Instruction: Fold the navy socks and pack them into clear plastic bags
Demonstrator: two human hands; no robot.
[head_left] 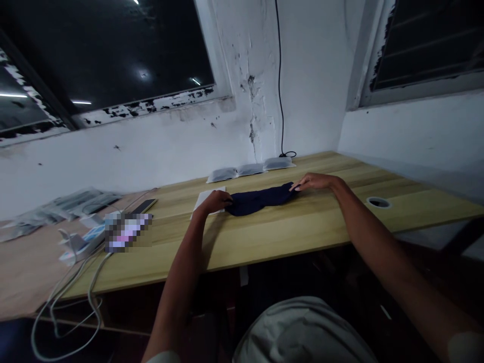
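A dark blue cloth [260, 199] lies stretched sideways on the wooden table [264, 237]. My left hand [217, 200] grips its left end, with the fingers bent round the edge. At the other end, my right hand [308, 181] rests on the cloth's corner, fingers extended and somewhat spread. A flat white packet [206, 199] lies partly beneath my left hand and forearm.
Three pale packets [249, 169] line the table's back edge by the wall. At the left are a phone [144, 206], a power strip [91, 239] with looping cables, and a pile of wrapped packets [68, 206]. A round cable hole [378, 202] is at the right.
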